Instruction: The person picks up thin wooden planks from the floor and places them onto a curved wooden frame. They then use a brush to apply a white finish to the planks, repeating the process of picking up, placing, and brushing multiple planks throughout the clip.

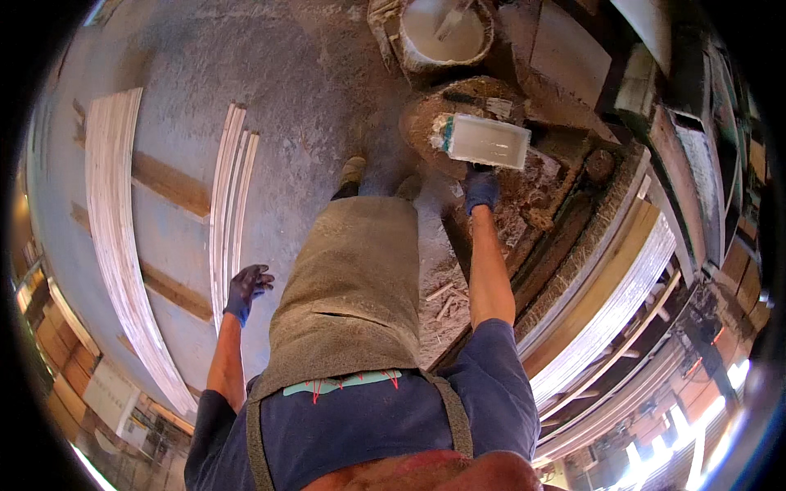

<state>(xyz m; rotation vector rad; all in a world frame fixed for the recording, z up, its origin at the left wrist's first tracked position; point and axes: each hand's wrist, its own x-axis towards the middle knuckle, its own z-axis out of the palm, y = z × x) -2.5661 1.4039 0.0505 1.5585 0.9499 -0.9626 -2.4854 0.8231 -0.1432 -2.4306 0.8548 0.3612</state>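
My right hand (481,191), in a blue glove, reaches forward and is closed at the near side of a white rectangular box (490,141). Teal shows along that box's left end; its rim looks coated with something pale, and the box partly hides my fingers. Beneath it is a round, brown-crusted surface (419,123). My left hand (248,290), in a dark glove with a blue cuff, hangs with loosely bent fingers apart and holds nothing. Nearest to it are narrow wooden strips (223,192).
A bucket of whitish liquid (438,41) with a stirrer stands ahead. Wide wooden boards (115,180) lie on cross battens (172,188) at left. To the right runs a crusted machine frame (565,221) beside stacked long boards (606,307). Wood scraps (442,303) lie near my apron.
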